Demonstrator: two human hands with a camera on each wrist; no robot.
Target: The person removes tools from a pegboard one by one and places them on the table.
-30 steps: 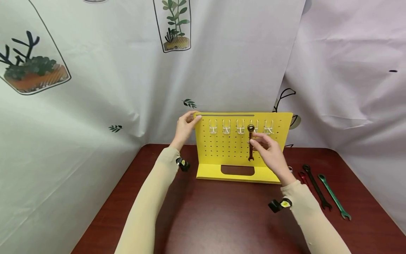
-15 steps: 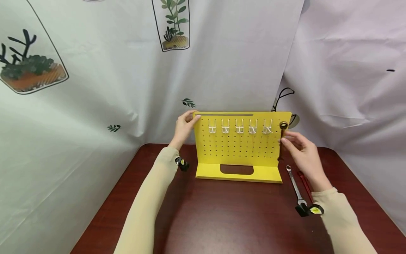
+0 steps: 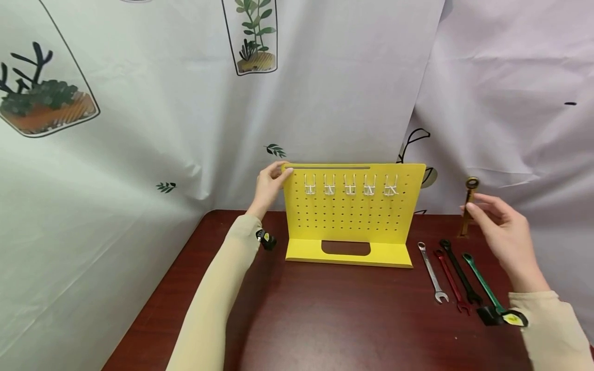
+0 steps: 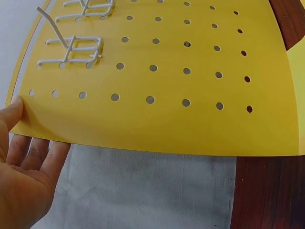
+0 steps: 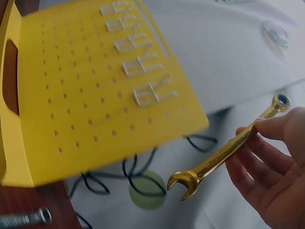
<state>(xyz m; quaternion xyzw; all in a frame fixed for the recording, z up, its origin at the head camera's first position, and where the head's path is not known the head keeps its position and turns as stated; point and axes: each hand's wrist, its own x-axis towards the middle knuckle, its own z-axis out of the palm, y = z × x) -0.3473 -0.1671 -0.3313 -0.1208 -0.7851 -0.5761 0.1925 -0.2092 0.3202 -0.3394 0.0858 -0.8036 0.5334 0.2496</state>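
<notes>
A yellow pegboard (image 3: pixel 348 211) stands upright on the table, with several white wire hooks (image 3: pixel 350 185) in a row near its top. At its upper left corner, my left hand (image 3: pixel 269 188) pinches the edge, thumb in front and fingers behind, as the left wrist view also shows. Off to the right of the board, my right hand (image 3: pixel 503 226) holds a gold combination wrench (image 5: pixel 224 152) between thumb and fingers. The wrench hangs nearly upright, its ring end on top and open end down, above the table.
On the dark red table (image 3: pixel 325 319), right of the board, lie a silver wrench (image 3: pixel 432 273), a red wrench (image 3: pixel 451 281), a black wrench (image 3: pixel 460 270) and a green wrench (image 3: pixel 482 281). A printed white cloth (image 3: pixel 352 103) hangs behind.
My right hand has carried the gold wrench rightward, from in front of the hooks to past the board's right edge. My left hand has stayed on the board's corner.
</notes>
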